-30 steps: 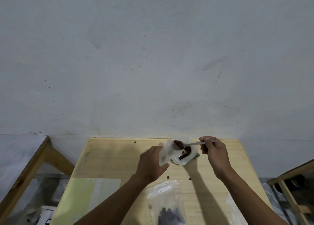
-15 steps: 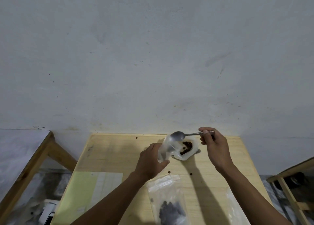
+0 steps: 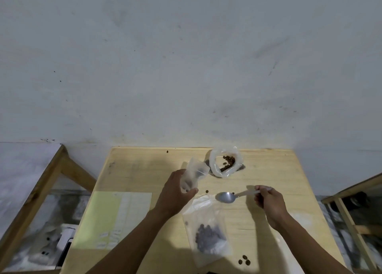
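Wood table (image 3: 134,170) | scuffed grey wall (image 3: 186,67) | yellow sheet (image 3: 99,218) | stray beans (image 3: 244,260) | empty spoon (image 3: 225,197)

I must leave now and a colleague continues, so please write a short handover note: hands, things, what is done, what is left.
Left hand grips a small clear pouch with a few beans inside.
Right hand holds the spoon, empty, above the table.
Open bean bag sits at the far edge.
Done: one filled pouch lies near the front.
Left: probably more scoops, sealing, gathering the loose beans.
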Demonstrator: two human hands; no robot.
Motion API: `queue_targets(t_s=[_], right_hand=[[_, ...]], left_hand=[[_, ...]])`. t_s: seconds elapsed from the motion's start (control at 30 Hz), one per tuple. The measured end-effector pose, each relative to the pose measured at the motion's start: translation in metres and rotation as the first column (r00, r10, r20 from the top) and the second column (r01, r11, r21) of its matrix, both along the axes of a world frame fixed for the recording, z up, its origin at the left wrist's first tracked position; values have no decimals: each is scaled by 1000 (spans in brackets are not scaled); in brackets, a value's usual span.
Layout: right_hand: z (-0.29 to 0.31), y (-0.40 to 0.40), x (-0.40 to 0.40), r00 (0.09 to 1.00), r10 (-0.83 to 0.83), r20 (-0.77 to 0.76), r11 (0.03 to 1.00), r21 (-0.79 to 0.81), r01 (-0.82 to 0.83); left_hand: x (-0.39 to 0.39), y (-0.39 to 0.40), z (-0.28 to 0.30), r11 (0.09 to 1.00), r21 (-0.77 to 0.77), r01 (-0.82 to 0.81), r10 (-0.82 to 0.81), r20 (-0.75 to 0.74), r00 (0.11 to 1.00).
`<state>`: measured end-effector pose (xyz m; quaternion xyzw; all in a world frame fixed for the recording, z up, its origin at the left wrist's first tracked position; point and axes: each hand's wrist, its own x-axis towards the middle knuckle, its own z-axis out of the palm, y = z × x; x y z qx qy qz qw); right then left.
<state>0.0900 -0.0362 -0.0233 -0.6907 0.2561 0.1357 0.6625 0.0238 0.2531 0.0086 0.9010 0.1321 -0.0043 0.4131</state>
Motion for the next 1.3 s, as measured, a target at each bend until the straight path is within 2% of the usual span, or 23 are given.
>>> queue_targets(t_s=[0.13,0.3,0.4,0.5,0.6,0.67,0.77,0.83,0.93,1.1,1.17,1.3], right_hand=[[-11,-4,-6,999,9,-42,1000,-12,-10],[-12,-6,-4,999,8,-50,995,-98,-13],[-2,-3,-4,998,-18,-60,999,-40,15],[5,1,2,999,12,-36,997,-75,-15],[25,16,12,993,113,34,992,-59,-111],[49,32,15,964,244,106,970,-27,-243],[86,54,16,846,488,217,871,-55,-488],[100,66,18,784,545,298,834,-97,-543],[107,76,22,807,448,384,891,-125,-436],[111,81,29,842,328,429,944,-129,-303],[116,81,31,838,321,441,947,-175,-270],[119,80,32,796,409,446,910,-262,-321]], left_hand=[[-3,-3,-1,1000,-3,7,-7,9,1000],[0,-9,7,999,7,44,-44,41,998],[4,-12,11,998,15,64,-65,63,996],[9,-16,18,996,13,83,-84,91,992],[15,-20,24,995,11,101,-102,122,987],[20,-24,27,994,10,111,-112,147,983],[27,-31,34,990,21,140,-142,206,968],[32,-36,40,987,44,153,-159,253,954],[37,-37,48,989,46,140,-147,292,945],[40,-33,55,992,3,127,-121,305,945],[41,-30,58,993,-60,97,-76,288,954],[45,-24,70,986,-149,75,-33,265,964]])
